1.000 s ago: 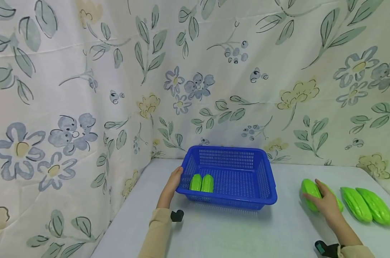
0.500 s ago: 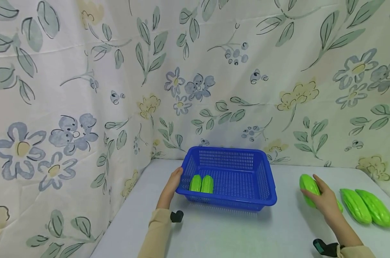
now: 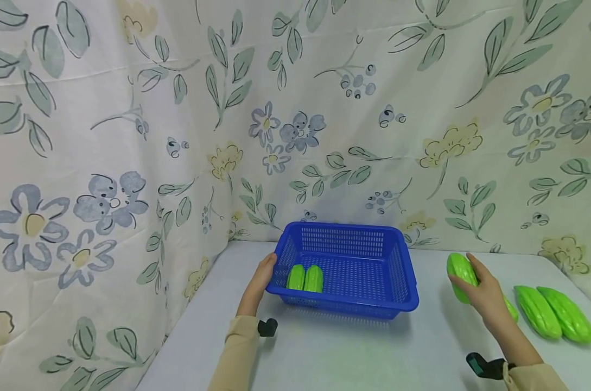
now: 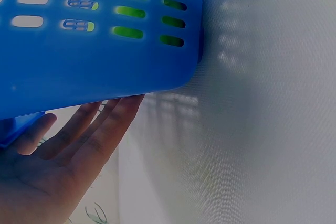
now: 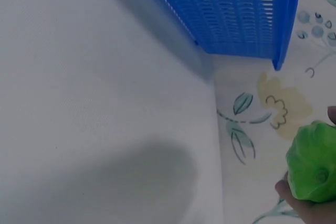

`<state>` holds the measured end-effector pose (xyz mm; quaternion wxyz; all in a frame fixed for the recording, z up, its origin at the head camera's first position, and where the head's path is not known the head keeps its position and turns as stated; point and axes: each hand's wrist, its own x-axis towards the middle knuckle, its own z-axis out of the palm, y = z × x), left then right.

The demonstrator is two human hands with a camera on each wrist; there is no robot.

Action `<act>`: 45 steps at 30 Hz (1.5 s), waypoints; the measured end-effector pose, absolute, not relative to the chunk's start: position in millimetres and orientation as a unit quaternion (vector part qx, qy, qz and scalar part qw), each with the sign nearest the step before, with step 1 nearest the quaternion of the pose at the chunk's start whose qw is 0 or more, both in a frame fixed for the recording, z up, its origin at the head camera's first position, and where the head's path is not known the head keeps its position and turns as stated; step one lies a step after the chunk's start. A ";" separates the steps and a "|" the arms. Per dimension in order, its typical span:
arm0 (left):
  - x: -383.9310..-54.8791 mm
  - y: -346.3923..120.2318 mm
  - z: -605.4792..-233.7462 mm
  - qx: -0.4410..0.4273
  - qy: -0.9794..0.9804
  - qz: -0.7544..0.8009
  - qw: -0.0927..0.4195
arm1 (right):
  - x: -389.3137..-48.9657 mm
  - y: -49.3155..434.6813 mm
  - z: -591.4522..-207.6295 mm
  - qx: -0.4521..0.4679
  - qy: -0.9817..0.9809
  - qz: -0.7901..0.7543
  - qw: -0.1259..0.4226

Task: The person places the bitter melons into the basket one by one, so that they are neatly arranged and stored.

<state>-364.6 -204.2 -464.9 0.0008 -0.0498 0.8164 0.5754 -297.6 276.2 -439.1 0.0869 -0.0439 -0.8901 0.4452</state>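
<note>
My right hand [image 3: 485,290] holds a glossy green ridged gourd [image 3: 460,271] above the white table, thumb on one side and fingers on the other. The blunt end of this gourd [image 5: 315,163] shows at the right edge of the right wrist view. Below and behind that hand another green gourd [image 3: 511,310] lies partly hidden. At the left side of a blue plastic basket [image 3: 346,305] is my left hand [image 3: 262,277]. In the left wrist view its fingers [image 4: 100,135] are stretched out with the tips against the basket. Two green gourds [image 3: 305,278] lie inside, at the basket's left end.
On the right of the white table [image 3: 334,358], two more green gourds [image 3: 554,315] lie side by side. Behind the basket hangs a flower-patterned cloth [image 3: 344,119], which also runs along the left side. Each wrist carries a black camera mount [image 3: 485,366].
My right hand has lifted the gourd off the table and shifted it slightly left and away from me, uncovering the table beneath. The left hand and the basket have stayed put.
</note>
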 end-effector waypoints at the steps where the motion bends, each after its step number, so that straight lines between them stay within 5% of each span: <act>1: -364.9 -204.2 -464.6 -0.050 0.817 0.575 0.001 | -297.7 274.9 -437.5 -0.042 -0.889 0.447 0.091; 17: -366.1 -203.2 -463.2 -0.048 0.819 0.572 -0.002 | -303.9 246.8 -415.5 -0.008 -0.874 0.470 0.121; 45: -362.4 -202.7 -463.8 -0.053 0.817 0.574 0.003 | -324.6 176.7 -384.9 0.037 -0.834 0.545 0.077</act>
